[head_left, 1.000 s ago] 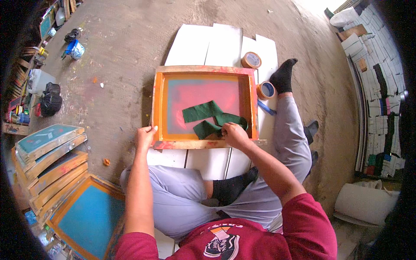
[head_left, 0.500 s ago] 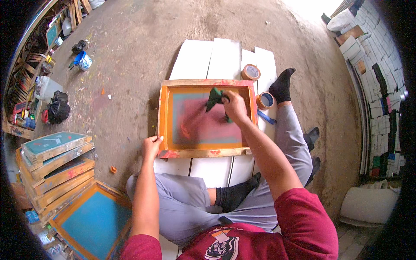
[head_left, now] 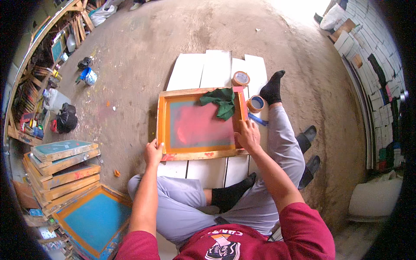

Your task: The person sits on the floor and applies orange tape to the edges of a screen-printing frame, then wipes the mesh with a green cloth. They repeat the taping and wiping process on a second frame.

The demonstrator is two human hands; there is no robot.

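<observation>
A wooden screen printing frame (head_left: 199,156) lies before me on white boards, its mesh smeared pink and grey inside an orange border. My left hand (head_left: 153,152) grips its near left corner, thumb on top. My right hand (head_left: 249,136) holds the right rail near the close corner, fingers over the wood. A crumpled dark green cloth (head_left: 224,104) rests on the far right part of the mesh and overlaps the far rail; neither hand touches it.
Two tape rolls, a far one (head_left: 241,78) and a nearer one (head_left: 255,103), sit right of the frame by a blue strip (head_left: 258,120). Stacked frames (head_left: 65,173) and a blue-meshed frame (head_left: 93,223) are at left. A blue bucket (head_left: 89,76) stands farther off; sandals (head_left: 307,138) lie right.
My right hand has let go of the green cloth, leaving it on the frame, and has come nearer to the right rail. The left hand keeps its corner.
</observation>
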